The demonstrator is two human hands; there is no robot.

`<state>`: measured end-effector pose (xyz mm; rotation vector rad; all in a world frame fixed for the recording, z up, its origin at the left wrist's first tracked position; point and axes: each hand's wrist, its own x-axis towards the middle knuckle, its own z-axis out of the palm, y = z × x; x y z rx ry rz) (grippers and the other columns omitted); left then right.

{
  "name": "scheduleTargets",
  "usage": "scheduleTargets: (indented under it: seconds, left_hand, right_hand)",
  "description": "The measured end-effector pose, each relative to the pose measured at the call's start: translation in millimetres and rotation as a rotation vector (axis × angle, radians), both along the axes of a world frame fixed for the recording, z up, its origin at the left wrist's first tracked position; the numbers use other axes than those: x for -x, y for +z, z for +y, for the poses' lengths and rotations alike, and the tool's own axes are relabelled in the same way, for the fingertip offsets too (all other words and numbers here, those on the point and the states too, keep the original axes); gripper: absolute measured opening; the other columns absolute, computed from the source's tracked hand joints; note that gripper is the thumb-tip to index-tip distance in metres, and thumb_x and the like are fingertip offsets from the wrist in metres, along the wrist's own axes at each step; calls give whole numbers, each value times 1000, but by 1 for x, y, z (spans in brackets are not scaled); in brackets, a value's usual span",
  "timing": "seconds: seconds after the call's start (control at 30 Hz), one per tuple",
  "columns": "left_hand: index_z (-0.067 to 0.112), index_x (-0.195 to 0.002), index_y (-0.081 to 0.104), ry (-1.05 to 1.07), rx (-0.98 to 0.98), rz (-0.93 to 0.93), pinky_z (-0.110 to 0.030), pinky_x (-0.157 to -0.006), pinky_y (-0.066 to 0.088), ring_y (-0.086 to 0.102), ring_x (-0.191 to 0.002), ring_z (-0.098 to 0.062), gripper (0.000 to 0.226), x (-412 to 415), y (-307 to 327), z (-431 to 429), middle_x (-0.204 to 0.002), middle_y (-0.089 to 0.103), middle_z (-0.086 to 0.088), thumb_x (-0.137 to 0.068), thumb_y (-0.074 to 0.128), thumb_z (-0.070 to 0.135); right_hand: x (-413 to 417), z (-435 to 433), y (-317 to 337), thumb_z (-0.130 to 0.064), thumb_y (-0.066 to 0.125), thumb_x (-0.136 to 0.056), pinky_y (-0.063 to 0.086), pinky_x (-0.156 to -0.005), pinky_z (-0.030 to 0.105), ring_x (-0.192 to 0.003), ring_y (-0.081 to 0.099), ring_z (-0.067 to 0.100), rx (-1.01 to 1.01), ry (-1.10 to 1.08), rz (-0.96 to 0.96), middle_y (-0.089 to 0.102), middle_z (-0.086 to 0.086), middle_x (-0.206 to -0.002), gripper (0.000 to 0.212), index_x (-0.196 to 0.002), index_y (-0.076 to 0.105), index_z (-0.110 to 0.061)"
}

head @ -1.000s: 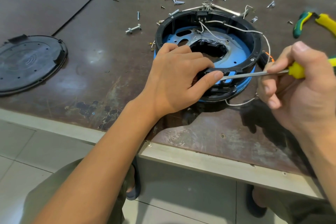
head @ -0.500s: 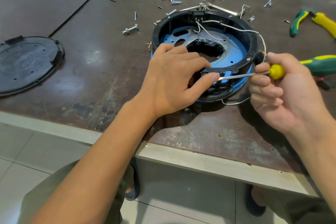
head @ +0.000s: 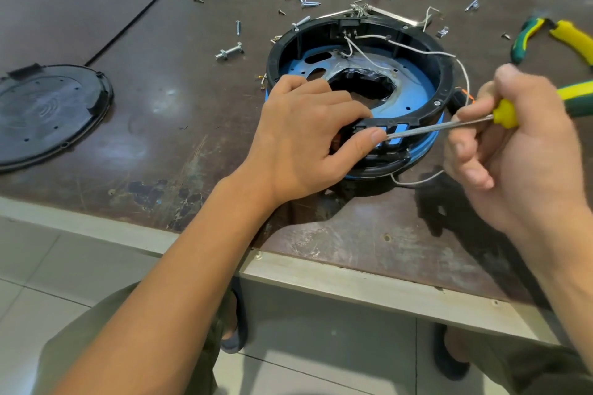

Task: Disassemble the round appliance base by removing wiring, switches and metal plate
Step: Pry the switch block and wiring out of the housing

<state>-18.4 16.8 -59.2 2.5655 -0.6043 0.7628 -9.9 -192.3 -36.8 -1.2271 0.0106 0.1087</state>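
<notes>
Right hand [head: 519, 151] shifts slightly rightward with the screwdriver [head: 439, 127].
Left hand [head: 298, 144] fingers clamp the round base [head: 447, 80] rim; right fingers grip the screwdriver, tip at the near wall.

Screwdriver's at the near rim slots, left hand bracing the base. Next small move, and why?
Probably a gentle levering twist of the screwdriver: its tip sits at the slotted bracket beside the thumb of the left hand, which holds the round base; the right hand grips the handle.

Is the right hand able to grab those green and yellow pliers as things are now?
Probably not yet: the right hand grips the screwdriver. The pliers lie just beyond it, with nothing between.
</notes>
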Motion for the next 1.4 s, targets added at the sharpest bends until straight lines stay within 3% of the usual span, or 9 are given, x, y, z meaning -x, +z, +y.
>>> scheduleTargets:
  seconds: [0.13, 0.43, 0.53, 0.73, 0.9, 1.1, 1.4]
  left_hand:
    - [27, -93, 76, -1, 7, 2, -36, -81, 36, 52, -75, -9, 38, 0, 0, 0, -76, 65, 14, -98, 45, 49]
    - [26, -91, 76, -6, 18, 3, -40, -80, 38, 52, -74, -9, 40, 0, 0, -1, -77, 65, 14, -98, 44, 48]
    - [26, -92, 76, -7, 13, 14, -41, -81, 38, 53, -76, -10, 41, 0, 0, 0, -78, 66, 13, -98, 42, 48]
    - [26, -92, 76, -2, 26, 20, -39, -81, 38, 54, -76, -10, 40, 0, 0, 0, -78, 68, 13, -98, 44, 48]
    - [26, -89, 76, 4, 28, 5, -39, -80, 39, 54, -73, -10, 36, 1, 0, 1, -74, 67, 12, -98, 48, 47]
    - [27, -87, 76, 12, 31, -6, -39, -79, 39, 52, -72, -8, 35, 1, 0, 0, -72, 66, 13, -97, 48, 47]
    - [26, -88, 76, 15, 39, 8, -39, -80, 38, 54, -74, -9, 37, 0, 1, -2, -74, 67, 13, -97, 47, 46]
  right_hand:
    - [-5, -3, -1, -37, 44, -103, 18, -28, 10, -27, 28, 7, -115, 4, 262, 43, 3, -46, 46, -63, 54, -18]
    - [-20, -1, -3, -36, 44, -102, 17, -25, 9, -24, 27, 4, -151, 111, 361, 39, -1, -42, 45, -61, 51, -19]
    - [-18, 0, -5, -36, 44, -103, 18, -26, 10, -24, 28, 5, -156, 111, 313, 40, 0, -42, 47, -60, 53, -19]
    - [-8, -1, -3, -36, 43, -99, 25, -35, 13, -25, 28, 17, -4, 77, -87, 45, 7, -40, 48, -57, 59, -21]
    - [0, 6, -10, -26, 43, -93, 26, -36, 12, -26, 32, 19, 78, 68, -220, 44, 7, -39, 42, -54, 57, -19]
    - [-5, 5, -13, -32, 48, -87, 23, -35, 15, -27, 28, 19, 50, -43, -82, 39, 9, -39, 37, -55, 53, -16]
    - [-3, 11, -13, -32, 47, -98, 23, -32, 12, -26, 31, 13, -20, 42, 41, 47, 7, -43, 43, -59, 54, -17]
